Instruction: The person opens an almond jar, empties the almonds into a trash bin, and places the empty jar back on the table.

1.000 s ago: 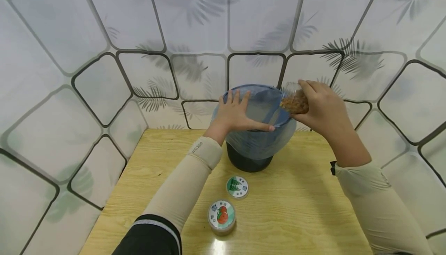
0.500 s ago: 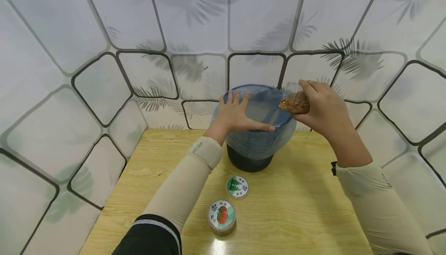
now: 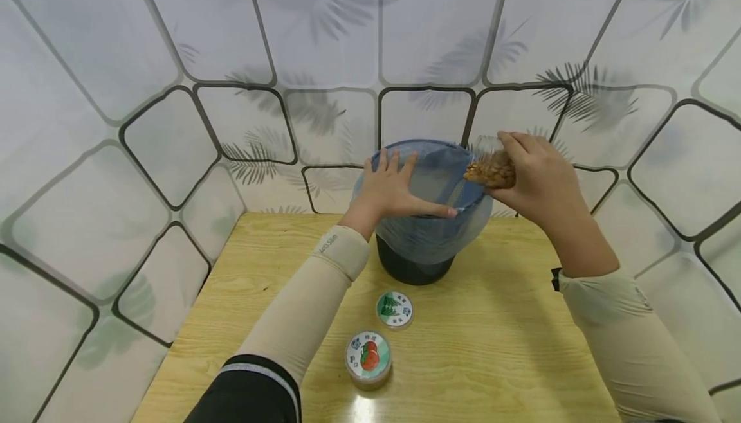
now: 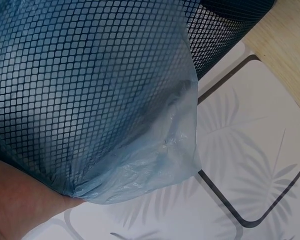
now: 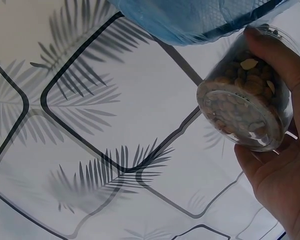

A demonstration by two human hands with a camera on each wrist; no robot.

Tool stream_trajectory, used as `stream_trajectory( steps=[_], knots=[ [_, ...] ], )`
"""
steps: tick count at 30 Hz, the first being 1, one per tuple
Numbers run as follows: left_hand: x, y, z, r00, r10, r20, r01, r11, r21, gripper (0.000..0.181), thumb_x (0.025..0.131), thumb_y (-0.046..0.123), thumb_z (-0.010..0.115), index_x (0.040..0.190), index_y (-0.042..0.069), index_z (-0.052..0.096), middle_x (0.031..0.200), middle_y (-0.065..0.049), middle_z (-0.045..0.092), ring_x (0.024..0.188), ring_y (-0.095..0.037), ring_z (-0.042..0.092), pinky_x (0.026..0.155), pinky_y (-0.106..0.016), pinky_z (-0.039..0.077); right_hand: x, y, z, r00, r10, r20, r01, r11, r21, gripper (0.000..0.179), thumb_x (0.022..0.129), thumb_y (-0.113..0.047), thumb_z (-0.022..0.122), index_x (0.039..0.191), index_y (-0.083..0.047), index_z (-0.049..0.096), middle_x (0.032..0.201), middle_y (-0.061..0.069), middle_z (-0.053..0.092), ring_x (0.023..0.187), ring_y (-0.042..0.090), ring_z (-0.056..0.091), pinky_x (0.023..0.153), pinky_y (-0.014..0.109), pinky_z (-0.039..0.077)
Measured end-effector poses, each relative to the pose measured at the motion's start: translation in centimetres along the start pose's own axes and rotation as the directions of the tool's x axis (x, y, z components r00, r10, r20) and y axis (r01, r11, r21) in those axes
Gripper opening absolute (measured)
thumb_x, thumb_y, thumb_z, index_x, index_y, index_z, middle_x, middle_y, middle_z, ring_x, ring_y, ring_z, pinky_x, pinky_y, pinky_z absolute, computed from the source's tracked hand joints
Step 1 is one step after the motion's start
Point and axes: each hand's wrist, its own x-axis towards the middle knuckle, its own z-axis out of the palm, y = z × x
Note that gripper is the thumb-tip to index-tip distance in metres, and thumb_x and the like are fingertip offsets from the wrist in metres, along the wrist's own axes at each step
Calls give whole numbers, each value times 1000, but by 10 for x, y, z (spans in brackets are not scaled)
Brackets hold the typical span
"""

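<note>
My right hand (image 3: 541,179) grips a clear jar (image 5: 242,92) of brown, peanut-like nuts. The jar lies tilted, its mouth end at the right side of the bin's opening and nuts gathered towards that end. Below it stands a dark mesh bin (image 3: 413,269), lined with a translucent blue bag (image 3: 440,236) folded over the rim. With fingers and thumb spread straight, my left hand (image 3: 384,191) rests across the left and front of the bin's rim. In the left wrist view, mesh (image 4: 90,75) shows through the bag. What lies at the bin's bottom cannot be made out.
Two round containers stand on the wooden table (image 3: 492,346) before the bin. The nearer container (image 3: 368,360) has a tomato picture on its lid; the round lid (image 3: 394,309) behind it shows a green plant. Patterned wall covering (image 3: 336,114) rises close behind the bin.
Nuts have slid towards the jar's mouth since a second ago, and the jar has shifted very slightly to the right. My left hand and the bin have stayed put.
</note>
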Motion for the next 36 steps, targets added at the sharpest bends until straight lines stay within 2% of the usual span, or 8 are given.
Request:
stream_trajectory(
  steps=[13,22,36],
  knots=[
    [1,-1,1,1000,-7,15,6,1000,4,136,69,102,56,173,33,0,180,-15,-3,166,-38,-10,131,-69,-4,1,3,4,998,-60,-37,60,998,10,103,67,-7,101,156,1,49,145,26,58,136,50,52,115,62,45],
    [0,-1,2,1000,8,-2,-8,1000,-5,134,72,100,57,173,31,4,179,-17,-1,166,-39,-8,130,-70,-4,3,3,8,990,-112,-82,114,993,17,100,66,-2,99,153,4,52,143,27,60,133,50,54,116,61,45],
    [0,2,0,1000,10,4,-10,1000,22,133,71,101,55,173,32,6,180,-17,0,166,-40,-6,130,-71,-1,2,4,10,986,-137,-100,138,990,8,103,61,1,101,153,4,52,143,28,59,133,49,54,115,60,45]
  ],
)
